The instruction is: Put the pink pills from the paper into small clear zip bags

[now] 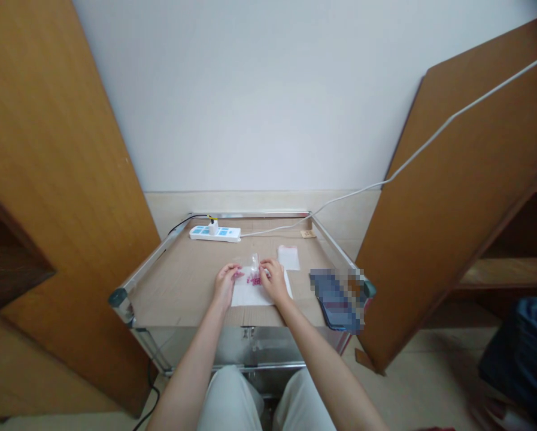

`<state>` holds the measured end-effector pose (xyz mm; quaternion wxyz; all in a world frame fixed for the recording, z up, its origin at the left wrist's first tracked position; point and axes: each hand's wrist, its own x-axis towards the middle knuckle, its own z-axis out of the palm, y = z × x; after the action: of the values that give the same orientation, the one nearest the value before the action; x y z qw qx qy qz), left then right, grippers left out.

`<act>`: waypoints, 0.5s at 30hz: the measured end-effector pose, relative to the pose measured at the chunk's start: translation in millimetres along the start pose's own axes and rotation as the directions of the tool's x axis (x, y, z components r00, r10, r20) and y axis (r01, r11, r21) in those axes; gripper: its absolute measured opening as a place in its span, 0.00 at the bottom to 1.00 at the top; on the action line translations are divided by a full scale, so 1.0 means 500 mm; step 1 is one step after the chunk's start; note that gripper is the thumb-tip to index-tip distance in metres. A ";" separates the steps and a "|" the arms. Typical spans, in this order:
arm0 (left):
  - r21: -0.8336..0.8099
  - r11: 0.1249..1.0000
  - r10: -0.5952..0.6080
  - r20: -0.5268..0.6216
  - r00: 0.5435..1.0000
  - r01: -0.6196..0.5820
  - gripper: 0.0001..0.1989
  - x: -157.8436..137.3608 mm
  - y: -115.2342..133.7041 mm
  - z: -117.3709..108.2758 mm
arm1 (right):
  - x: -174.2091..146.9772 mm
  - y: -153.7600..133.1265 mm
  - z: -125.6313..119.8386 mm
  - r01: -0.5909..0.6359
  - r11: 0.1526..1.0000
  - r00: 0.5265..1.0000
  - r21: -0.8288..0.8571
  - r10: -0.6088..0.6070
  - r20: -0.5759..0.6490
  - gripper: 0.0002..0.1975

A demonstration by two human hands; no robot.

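The cluster of small, dark-pink, bead-like pieces point(254, 279) lay over the flat white paper sheet point(250, 297), nearer the curled right hand point(275, 279) than the curled left hand point(225, 285), though I couldn't tell whether either was clamped on anything.

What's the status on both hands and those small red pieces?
Left hand, right hand: either side of small red pieces; grips unclear. Pieces over white sheet. Power strip beyond, not in the way.

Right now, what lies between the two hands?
In the head view, small reddish pieces and clear plastic lie between the left hand and right hand, over a white sheet.
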<state>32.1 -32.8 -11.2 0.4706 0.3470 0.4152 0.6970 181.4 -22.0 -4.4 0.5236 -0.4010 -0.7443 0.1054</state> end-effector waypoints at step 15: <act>0.359 0.906 0.232 0.016 0.973 -0.223 0.19 0.004 -0.021 -0.007 | -0.005 0.005 0.013 0.051 0.993 0.997 0.108 -0.057 0.054 0.04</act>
<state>32.3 -29.7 -22.1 0.3094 0.4637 0.4983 0.6641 177.3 -20.4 -10.3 0.5253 -0.3493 -0.7628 0.1422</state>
